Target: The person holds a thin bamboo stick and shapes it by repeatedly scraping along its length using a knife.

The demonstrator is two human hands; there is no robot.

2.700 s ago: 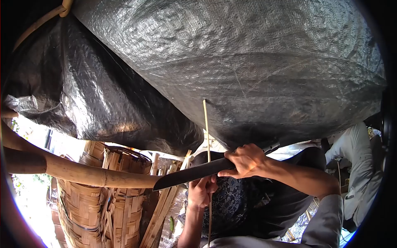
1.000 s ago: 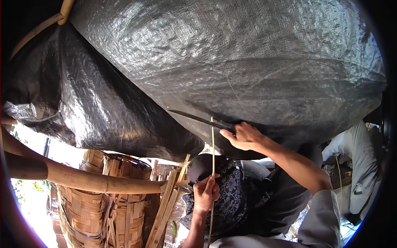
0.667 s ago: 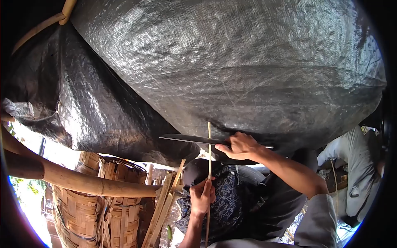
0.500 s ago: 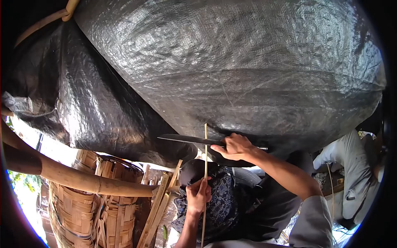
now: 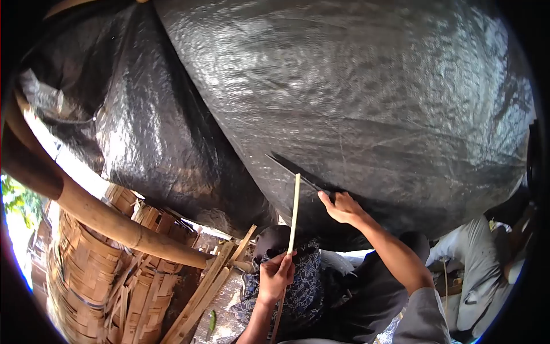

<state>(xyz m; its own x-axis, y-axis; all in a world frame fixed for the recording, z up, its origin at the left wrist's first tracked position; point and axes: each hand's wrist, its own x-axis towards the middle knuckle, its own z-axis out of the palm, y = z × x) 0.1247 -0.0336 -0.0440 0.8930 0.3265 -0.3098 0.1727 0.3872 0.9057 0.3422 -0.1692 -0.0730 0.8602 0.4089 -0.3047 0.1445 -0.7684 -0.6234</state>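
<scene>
My left hand (image 5: 276,276) pinches a thin, pale bamboo strip (image 5: 294,215) between thumb and fingers. The strip stands nearly upright in view, its lower end running down past my wrist. In my right hand (image 5: 344,207) is the handle of a machete (image 5: 284,164). Its long dark blade points up and left, meeting or passing close by the strip's top end; whether they touch I cannot tell. Below my left hand lies a dark blue patterned cloth (image 5: 306,286) over my lap or knee.
A big dark plastic tarp (image 5: 366,103) hangs ahead. At left are a bamboo pole (image 5: 126,226), a woven bamboo basket (image 5: 86,275) and split bamboo slats (image 5: 197,292). A green chili-like object (image 5: 212,321) lies nearby. Another person's light trousers (image 5: 478,275) show at right.
My right hand has moved slightly right and the machete has tilted, its tip swinging up and right to the strip's top end. My left hand still holds the strip. The whole view has shifted.
</scene>
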